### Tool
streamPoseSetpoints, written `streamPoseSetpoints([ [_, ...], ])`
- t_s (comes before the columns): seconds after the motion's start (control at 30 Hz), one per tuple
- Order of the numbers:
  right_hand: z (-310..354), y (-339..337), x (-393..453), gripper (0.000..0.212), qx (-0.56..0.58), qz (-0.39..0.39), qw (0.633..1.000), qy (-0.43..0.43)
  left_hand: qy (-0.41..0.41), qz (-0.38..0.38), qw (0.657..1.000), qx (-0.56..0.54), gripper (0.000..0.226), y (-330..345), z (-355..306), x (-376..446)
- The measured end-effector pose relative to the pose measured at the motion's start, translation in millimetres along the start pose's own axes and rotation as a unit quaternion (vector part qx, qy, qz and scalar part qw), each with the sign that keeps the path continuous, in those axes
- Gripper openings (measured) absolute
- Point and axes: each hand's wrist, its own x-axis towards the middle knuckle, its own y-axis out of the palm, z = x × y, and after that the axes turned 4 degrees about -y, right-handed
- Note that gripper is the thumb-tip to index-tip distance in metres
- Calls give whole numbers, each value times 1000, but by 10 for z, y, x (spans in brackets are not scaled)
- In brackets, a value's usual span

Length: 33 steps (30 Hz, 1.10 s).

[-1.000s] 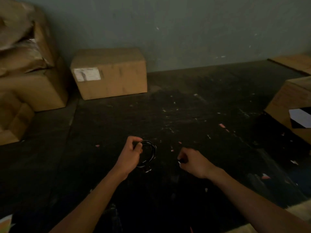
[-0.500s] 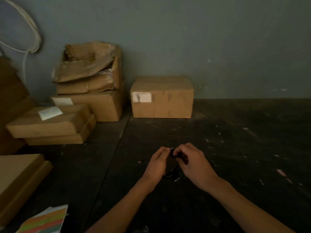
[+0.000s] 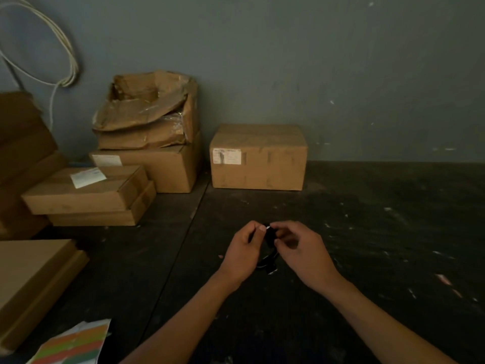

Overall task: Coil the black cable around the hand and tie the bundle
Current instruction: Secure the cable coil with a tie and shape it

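Note:
The black cable (image 3: 268,261) is a small coiled bundle held between both hands above the dark floor. My left hand (image 3: 242,254) grips its left side with thumb and fingers closed. My right hand (image 3: 301,254) pinches the top of the bundle, where a small light tip shows between the two thumbs. Loops and a plug end hang out below the hands. Most of the coil is hidden behind my fingers.
A sealed cardboard box (image 3: 258,157) stands against the grey wall ahead. Stacked and crushed boxes (image 3: 147,132) fill the left side, flat boxes (image 3: 86,194) lie nearer. A large box (image 3: 31,282) and coloured paper (image 3: 73,345) sit at lower left. White cord (image 3: 65,61) hangs on the wall.
My right hand, apart from the coil a second ago, has come over to join the left on the bundle. The view has swung left and up, bringing the left boxes into sight.

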Motion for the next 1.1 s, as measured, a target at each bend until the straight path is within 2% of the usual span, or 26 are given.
streamPoseSetpoints([
  [0.17, 0, 22, -36, 34, -33, -46, 996, -70, -18, 15, 1000, -19, 26, -11, -92, -6],
  [0.4, 42, -2, -29, 27, -57, -38, 993, -101, -38, 26, 998, -37, 26, -44, -146, 13],
  [0.53, 76, -12, -8, 21, -62, -40, 992, -106, -63, 8, 997, -42, 26, -35, -129, 44],
  [0.63, 102, -8, -32, 26, -44, -42, 991, -120, -85, -7, 995, -46, 28, -20, -117, 71],
  [0.77, 90, -21, -75, 31, -21, 0, 988, -154, -133, -46, 987, -83, 30, -84, -94, 119],
  [0.87, 54, -35, -103, 29, 65, 81, 991, -83, -110, -46, 991, -63, 31, -85, -85, 122],
  [0.9, 58, -36, -110, 23, 106, 99, 988, -52, -94, -50, 993, -54, 31, -85, -85, 119],
  [0.97, 72, -37, -107, 2, 165, 84, 983, 12, -55, -58, 997, -22, 29, -83, -86, 122],
  [1.03, 97, -14, -79, 27, 187, 46, 978, 83, -7, -56, 998, 16, 25, -82, -93, 116],
  [1.1, 126, -8, -29, 36, 209, 25, 965, 156, 42, -43, 997, 52, 21, -64, -114, 106],
])
